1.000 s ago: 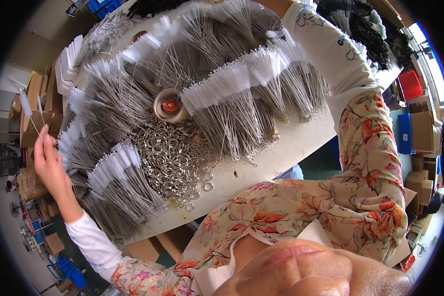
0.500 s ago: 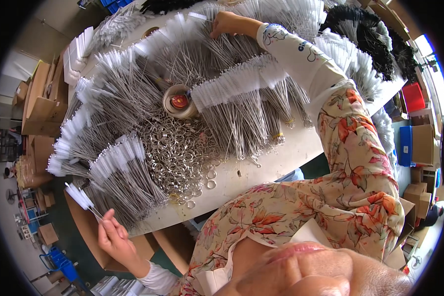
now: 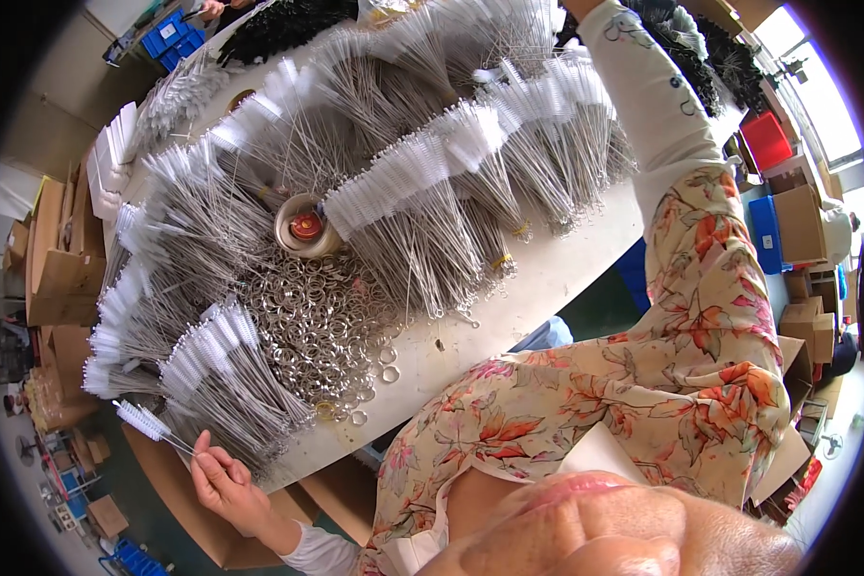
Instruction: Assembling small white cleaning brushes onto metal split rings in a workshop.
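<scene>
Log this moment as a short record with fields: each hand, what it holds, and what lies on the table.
Left hand: off the table's near-left edge, fingers pinched on a few thin wire brushes with white bristle tips
Right hand: reaching to the far side, hidden past the picture's top; only the sleeve shows
Table: white, carrying fanned bundles of brushes
Centre: pile of metal rings
Beside rings: tape roll

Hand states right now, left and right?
Left hand: closed, pinching a few thin white-tipped wire brushes.
Right hand: out of frame past the top edge; cannot be told.
</scene>
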